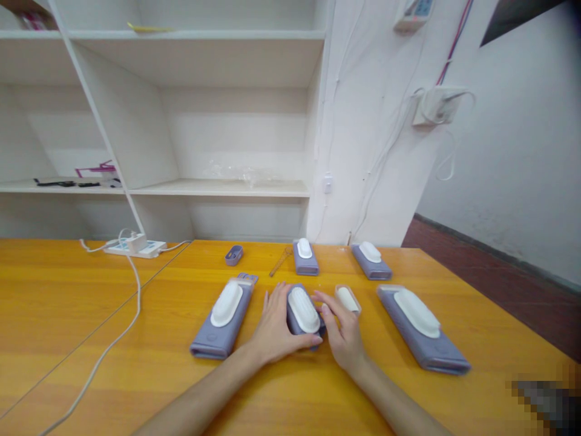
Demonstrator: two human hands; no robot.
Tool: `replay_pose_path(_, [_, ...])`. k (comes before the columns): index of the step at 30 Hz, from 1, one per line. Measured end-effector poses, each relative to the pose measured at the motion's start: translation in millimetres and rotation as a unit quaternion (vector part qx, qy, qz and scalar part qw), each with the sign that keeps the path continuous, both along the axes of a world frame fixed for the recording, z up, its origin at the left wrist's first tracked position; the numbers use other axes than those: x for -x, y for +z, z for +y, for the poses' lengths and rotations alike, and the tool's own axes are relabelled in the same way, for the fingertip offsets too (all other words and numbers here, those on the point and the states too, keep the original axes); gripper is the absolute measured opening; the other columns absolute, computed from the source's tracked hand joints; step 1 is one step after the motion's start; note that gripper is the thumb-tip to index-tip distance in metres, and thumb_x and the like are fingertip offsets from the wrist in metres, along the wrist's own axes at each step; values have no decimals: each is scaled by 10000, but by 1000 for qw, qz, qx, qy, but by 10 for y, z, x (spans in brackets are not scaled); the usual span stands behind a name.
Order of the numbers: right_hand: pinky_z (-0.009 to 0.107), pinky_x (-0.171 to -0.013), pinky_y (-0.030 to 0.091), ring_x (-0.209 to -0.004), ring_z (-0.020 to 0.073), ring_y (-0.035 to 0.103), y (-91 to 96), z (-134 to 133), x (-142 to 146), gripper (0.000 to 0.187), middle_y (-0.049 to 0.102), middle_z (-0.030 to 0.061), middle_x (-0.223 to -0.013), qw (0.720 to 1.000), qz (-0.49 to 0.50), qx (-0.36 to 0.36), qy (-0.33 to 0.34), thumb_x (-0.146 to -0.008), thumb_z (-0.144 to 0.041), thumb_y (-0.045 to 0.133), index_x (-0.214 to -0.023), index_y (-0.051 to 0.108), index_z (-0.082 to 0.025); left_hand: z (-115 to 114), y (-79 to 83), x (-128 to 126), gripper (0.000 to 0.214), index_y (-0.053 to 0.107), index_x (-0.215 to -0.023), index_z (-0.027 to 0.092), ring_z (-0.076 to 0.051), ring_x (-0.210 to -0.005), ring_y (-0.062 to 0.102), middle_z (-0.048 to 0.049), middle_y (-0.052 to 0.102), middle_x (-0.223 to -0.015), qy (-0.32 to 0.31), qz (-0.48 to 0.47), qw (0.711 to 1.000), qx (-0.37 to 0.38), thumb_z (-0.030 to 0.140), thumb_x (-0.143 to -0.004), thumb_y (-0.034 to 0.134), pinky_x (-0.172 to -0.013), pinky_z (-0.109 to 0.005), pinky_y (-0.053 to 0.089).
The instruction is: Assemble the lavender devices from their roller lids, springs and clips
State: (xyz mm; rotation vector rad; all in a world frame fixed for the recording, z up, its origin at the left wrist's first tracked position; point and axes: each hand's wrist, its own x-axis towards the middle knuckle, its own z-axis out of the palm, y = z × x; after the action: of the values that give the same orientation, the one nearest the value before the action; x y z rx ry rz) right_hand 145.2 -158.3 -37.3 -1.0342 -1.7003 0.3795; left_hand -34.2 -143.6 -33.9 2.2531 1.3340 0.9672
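A short purple case with a white oval pad [303, 310] lies on the wooden table [136, 339] in front of me. My left hand [276, 327] cups its left side, thumb under its near end. My right hand [341, 330] rests against its right side, fingers bent around the edge. A small clear-rimmed white pad [348, 299] lies just past my right fingers. A long purple case with a white pad [224, 317] sits to the left, and another [421, 327] to the right.
Two smaller purple cases [305, 256] [371, 260] stand at the table's back edge, with a small purple cap [234, 254] and a thin wooden stick [280, 262]. A white power strip [134, 246] and its cable [115, 339] lie at left. White shelves rise behind.
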Motion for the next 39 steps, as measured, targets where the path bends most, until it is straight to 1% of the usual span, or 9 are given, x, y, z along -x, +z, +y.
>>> replay_pose_path(3, [343,-869,479,-1021,198,580,11,-20,36,290,621,66,-1114,1000,3,-1,22,-882,-255,418,-1131,560,-211,6,27,-50,987,278,-1305,165,-301,-1206,384,-144,401,-1309,22,-31,999,-2,600,-523,693,-1014,-468,285])
replay_pose_path(7, [395,-950,425,-1094,229,541,-2,-10,77,309,601,98,-1164,1000,-13,15,-11,-867,-270,450,-1138,566,-180,12,80,-73,891,327,-1256,163,-267,-1140,443,-125,457,-1242,35,-31,999,-25,569,-548,684,-965,-400,352])
replay_pose_path(11, [373,-925,453,-1056,219,577,-25,14,74,339,624,89,-1147,997,-22,66,20,-881,-282,425,-1181,550,-183,-5,170,-57,786,365,-1205,182,-259,-1046,514,-105,536,-1135,51,12,998,-41,585,-589,642,-893,-371,400])
replay_pose_path(16, [354,-890,478,-1024,220,597,1,-7,55,350,629,78,-1143,996,-42,64,40,-873,-274,431,-1193,549,-192,0,291,-32,672,414,-1112,206,-272,-915,590,-84,613,-968,67,94,992,-47,629,-618,581,-760,-338,437])
replay_pose_path(20, [352,-893,474,-1021,225,599,23,-35,50,366,631,74,-1143,995,-69,55,48,-856,-283,465,-1202,546,-192,32,317,-9,628,410,-1105,214,-274,-846,618,-76,634,-905,89,140,985,-42,631,-653,538,-680,-318,439])
replay_pose_path(25, [341,-873,484,-998,221,610,-4,-16,55,351,642,70,-1121,995,-58,62,43,-864,-300,459,-1182,565,-195,37,330,1,637,398,-1124,208,-275,-852,616,-81,632,-907,80,152,984,-47,635,-667,521,-692,-321,442])
replay_pose_path(30, [363,-918,456,-1038,219,588,-55,32,69,336,642,73,-1118,997,4,72,17,-904,-317,383,-1128,599,-189,29,355,53,788,389,-1173,213,-300,-970,575,-104,605,-1038,17,139,988,-66,715,-590,556,-802,-372,437])
replay_pose_path(32, [377,-931,447,-1061,222,575,-61,41,70,349,637,79,-1129,997,20,75,18,-909,-324,370,-1144,587,-186,31,346,74,830,364,-1207,215,-303,-999,563,-109,591,-1079,10,129,990,-62,717,-579,568,-819,-381,437])
replay_pose_path(39, [383,-933,457,-1054,230,586,-36,17,55,351,634,97,-1135,996,19,75,43,-886,-332,420,-1157,577,-172,35,316,59,759,350,-1210,209,-286,-974,572,-98,600,-1035,10,102,993,-50,629,-627,594,-812,-370,445])
